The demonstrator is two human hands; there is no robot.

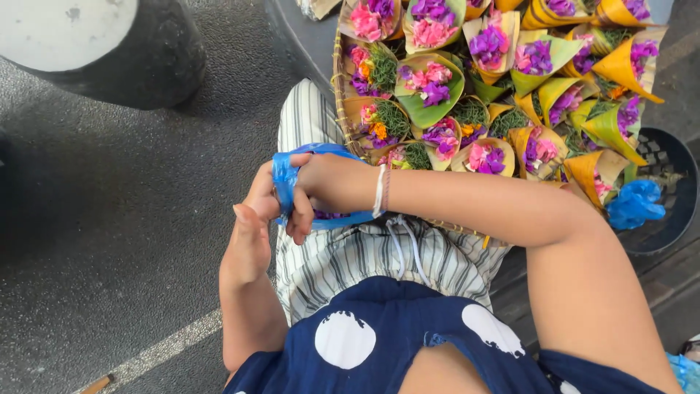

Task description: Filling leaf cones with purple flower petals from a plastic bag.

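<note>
— How many things do we have here?

— We count one blue plastic bag [286, 177] in our hands, another blue bag [635, 204] lying off to the right, and one woven basket [340, 95] packed with well over a dozen leaf cones of flowers [430, 84].

— Any room?

— The basket's rim sits against our striped lap; open pavement [109, 219] lies to the left.

— And the hands?

— Our left hand [251, 226] is upright, fingers curled on the bag. Our right hand [321, 186] reaches across, closed on the same bag, above the lap.
</note>
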